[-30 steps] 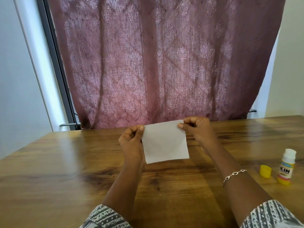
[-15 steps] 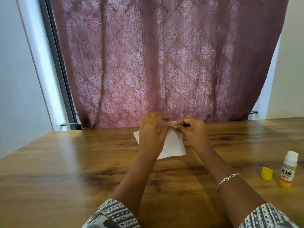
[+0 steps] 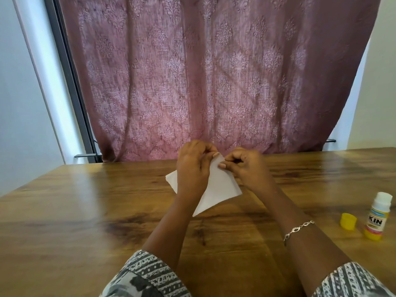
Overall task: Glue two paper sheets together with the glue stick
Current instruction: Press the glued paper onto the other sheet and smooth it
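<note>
White paper (image 3: pixel 216 189), uncapped glue stick (image 3: pixel 377 217)

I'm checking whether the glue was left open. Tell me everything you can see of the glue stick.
The glue stick stands upright on the wooden table at the far right, apart from both hands. It has a white top section, a white body with a label reading "KIN", and a yellow base. Its yellow cap is off and sits on the table just left of it, not touching. Nothing but the table touches the stick.
</note>
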A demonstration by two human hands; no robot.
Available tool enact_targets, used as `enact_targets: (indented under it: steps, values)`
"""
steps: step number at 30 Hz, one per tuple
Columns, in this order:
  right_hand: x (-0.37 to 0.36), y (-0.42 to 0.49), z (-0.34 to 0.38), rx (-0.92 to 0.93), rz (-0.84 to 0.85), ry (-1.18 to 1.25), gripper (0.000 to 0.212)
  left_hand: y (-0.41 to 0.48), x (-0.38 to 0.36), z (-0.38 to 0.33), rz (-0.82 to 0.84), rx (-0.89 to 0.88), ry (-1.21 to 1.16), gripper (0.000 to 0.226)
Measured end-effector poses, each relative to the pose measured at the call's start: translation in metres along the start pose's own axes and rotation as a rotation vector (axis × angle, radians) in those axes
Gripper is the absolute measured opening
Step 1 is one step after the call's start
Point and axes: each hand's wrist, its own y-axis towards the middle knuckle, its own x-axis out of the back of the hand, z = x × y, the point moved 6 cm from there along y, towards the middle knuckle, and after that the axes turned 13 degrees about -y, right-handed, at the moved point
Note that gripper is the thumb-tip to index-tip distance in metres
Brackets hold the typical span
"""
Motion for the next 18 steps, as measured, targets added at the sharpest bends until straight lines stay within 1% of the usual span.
enact_targets:
  steps: [2,8,11,14,18]
  values:
    - [-0.002,0.0,-0.003,0.0,0.033,-0.044,0.012,0.0,0.007,-0.001,-0.047,0.005,-0.018,0.009]
    - [-0.006,-0.002,-0.01,-0.012,0.107,-0.067,0.005,0.003,0.02,0.008,-0.141,0.089,-0.116,0.005]
    - [-0.006,-0.002,-0.015,-0.023,0.124,-0.063,0.01,0.002,0.027,0.014,-0.204,0.144,-0.165,0.003]
    - [-0.006,-0.002,-0.02,-0.037,0.125,-0.074,0.003,0.002,0.032,0.02,-0.252,0.2,-0.2,0.005]
    - [-0.002,-0.001,-0.023,-0.053,0.075,-0.033,0.007,0.0,0.032,0.021,-0.289,0.241,-0.255,0.004]
